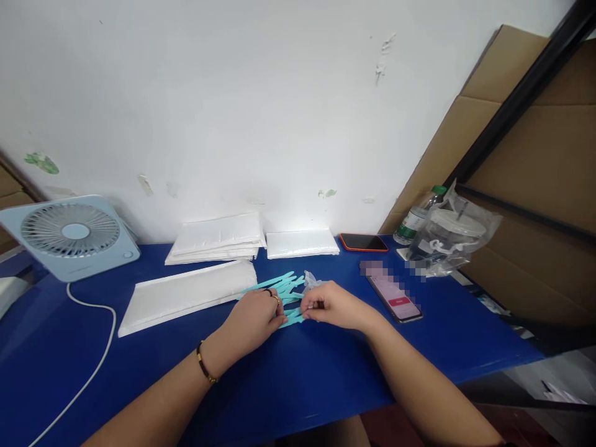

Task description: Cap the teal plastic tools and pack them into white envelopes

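Several thin turquoise plastic sticks [282, 282] lie in a loose pile on the blue table [279, 385]. My left hand [258, 315] rests over the near left side of the pile, its fingers closed on a turquoise stick [292, 318]. From the other side my right hand [333, 303] pinches the right end of that stick between thumb and forefinger. Behind my right fingers sits a crumpled piece of translucent plastic [311, 280]. My fingers partly cover the sticks, so their full shape is hidden.
A flat white packet [190, 292] lies left of the pile, with stacked white packets [216, 233] and another white packet [302, 241] behind. A pale blue fan [74, 233] stands left, its cable trailing forward. Two phones [363, 242], a bottle [414, 220] and a bagged cup [451, 233] are right.
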`<state>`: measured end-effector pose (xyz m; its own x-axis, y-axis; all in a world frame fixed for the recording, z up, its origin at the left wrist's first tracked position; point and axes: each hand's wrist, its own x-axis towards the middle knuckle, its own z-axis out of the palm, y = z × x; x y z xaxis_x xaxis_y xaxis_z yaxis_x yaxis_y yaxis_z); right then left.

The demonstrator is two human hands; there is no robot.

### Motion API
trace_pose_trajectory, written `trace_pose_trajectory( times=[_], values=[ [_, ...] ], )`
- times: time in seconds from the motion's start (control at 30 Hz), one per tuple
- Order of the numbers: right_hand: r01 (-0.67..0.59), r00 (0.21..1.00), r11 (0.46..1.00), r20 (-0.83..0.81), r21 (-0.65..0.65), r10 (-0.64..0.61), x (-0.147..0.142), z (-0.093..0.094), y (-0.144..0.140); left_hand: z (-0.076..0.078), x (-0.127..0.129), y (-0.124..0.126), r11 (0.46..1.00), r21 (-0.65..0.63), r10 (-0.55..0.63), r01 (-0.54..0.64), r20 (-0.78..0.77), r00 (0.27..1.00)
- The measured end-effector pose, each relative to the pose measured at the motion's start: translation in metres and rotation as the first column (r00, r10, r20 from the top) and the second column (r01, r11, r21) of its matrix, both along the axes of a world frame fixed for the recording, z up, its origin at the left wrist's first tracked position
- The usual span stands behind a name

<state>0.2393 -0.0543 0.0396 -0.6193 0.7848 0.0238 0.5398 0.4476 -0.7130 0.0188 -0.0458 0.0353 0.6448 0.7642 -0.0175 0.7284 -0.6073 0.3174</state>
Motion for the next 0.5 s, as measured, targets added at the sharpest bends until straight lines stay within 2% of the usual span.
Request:
trace_pose_trajectory(
  times=[0.13, 0.33, 0.4, 0.5],
  values=[
    [0.127, 0.987, 0.980, -0.114, 0.154, -0.110, 0.002, -0.002, 0.004, 0.006, -0.008, 0.007, 0.995, -0.086, 0.048, -0.041, 0.077, 0.996],
    [0.068, 0.967, 0.977, -0.253, 0.201, -0.015, 0.002, -0.008, 0.006, 0.005, -0.016, 0.009, 0.973, -0.230, 0.089, -0.028, 0.259, 0.962],
    [0.067, 0.959, 0.967, -0.283, 0.246, 0.006, 0.002, -0.009, 0.006, 0.006, -0.018, 0.009, 0.934, -0.358, 0.128, -0.007, 0.313, 0.941],
    [0.098, 0.946, 0.949, -0.324, 0.301, 0.005, 0.005, -0.008, 0.006, 0.008, -0.022, 0.009, 0.812, -0.579, 0.188, 0.067, 0.368, 0.911]
  ],
)
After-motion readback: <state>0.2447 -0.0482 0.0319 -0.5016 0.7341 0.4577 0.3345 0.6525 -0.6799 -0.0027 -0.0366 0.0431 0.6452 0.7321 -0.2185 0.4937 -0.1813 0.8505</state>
